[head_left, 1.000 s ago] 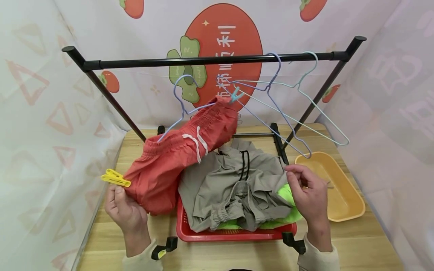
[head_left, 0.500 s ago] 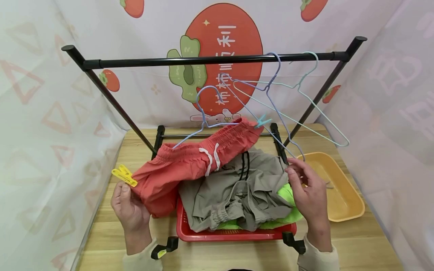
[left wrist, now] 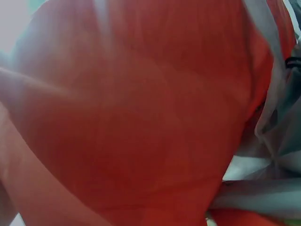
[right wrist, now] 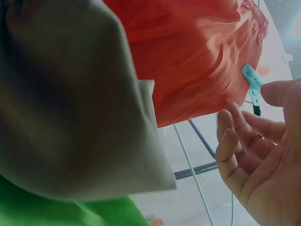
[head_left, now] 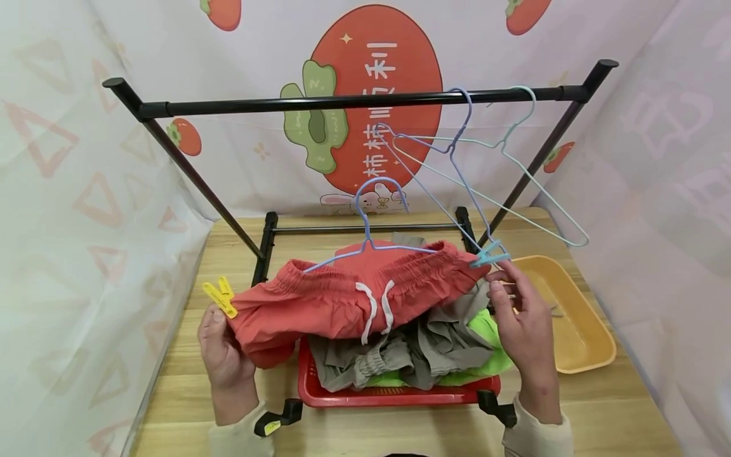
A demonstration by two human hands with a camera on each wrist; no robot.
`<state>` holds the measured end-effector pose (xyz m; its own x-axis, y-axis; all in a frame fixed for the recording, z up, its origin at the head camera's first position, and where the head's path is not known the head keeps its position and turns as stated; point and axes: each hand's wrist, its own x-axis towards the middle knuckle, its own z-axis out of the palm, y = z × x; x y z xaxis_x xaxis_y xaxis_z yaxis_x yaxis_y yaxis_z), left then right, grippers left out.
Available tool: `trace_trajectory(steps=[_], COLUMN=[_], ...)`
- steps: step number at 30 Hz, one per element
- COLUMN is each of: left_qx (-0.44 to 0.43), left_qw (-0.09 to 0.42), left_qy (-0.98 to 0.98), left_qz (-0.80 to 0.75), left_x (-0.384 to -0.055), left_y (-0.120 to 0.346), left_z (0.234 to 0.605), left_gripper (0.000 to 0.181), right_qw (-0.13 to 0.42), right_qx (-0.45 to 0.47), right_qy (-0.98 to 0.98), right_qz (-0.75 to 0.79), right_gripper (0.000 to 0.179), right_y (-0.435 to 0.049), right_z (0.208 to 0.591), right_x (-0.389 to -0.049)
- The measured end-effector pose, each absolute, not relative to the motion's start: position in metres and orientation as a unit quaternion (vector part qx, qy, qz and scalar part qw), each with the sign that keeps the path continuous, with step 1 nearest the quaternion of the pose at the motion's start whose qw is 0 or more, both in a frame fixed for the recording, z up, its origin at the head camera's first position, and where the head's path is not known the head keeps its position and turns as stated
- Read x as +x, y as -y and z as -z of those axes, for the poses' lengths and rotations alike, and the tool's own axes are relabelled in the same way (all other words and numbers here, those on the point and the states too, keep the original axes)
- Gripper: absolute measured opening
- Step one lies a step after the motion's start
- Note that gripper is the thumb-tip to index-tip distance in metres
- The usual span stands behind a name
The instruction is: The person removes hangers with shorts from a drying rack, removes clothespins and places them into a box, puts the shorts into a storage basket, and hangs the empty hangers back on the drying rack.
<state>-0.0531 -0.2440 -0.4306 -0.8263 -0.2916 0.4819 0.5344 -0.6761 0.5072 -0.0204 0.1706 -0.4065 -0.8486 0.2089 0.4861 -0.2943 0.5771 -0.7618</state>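
Observation:
Red shorts point(head_left: 337, 304) with white drawstrings point(head_left: 372, 311) hang on a blue-purple hanger point(head_left: 367, 240), spread level over the basket. My left hand point(head_left: 227, 352) pinches their left edge, just below a yellow clothespin point(head_left: 221, 297) clipped there. A light-blue clothespin point(head_left: 490, 254) grips the right end of the waistband. Beside it is my right hand point(head_left: 522, 317), fingers loosely bent; in the right wrist view the thumb lies close to the light-blue clothespin point(right wrist: 252, 80), and contact is unclear. Red cloth point(left wrist: 141, 113) fills most of the left wrist view and hides the left fingers.
Grey shorts point(head_left: 451, 343) and bright green cloth point(head_left: 488, 362) lie in a red basket point(head_left: 394, 398). Behind stands a black rack point(head_left: 342, 103) carrying a purple hanger point(head_left: 457, 152) and a pale green hanger point(head_left: 548, 190). A yellow tray point(head_left: 582, 330) sits at right.
The red shorts and their hanger have swung down and to the right, from slanted to nearly level. Their light-blue clothespin now sits by my right hand. My left hand moved slightly right.

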Motion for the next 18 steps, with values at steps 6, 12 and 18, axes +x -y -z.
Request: trace_trajectory(steps=[6,12,18], left_qx=[-0.194,-0.196,-0.184], left_qw=[0.196,0.183,0.179], left_qy=[0.355,0.379,0.400], left_qz=[0.893,0.886,0.880], left_x=[-0.054,-0.055,-0.059], left_y=[0.241,0.236,0.231], left_z=[0.434,0.434,0.434], left_gripper=[0.031,0.029,0.030], right_qw=[0.301,0.291,0.278], right_qx=[0.014,0.026,0.024], right_qy=[0.828,0.817,0.815], right_qz=[-0.472,-0.497,-0.507], right_gripper=[0.035,0.033,0.026], right_y=[-0.177,-0.187,-0.199], right_z=[0.404,0.410,0.418], right_x=[-0.019,-0.016,-0.008])
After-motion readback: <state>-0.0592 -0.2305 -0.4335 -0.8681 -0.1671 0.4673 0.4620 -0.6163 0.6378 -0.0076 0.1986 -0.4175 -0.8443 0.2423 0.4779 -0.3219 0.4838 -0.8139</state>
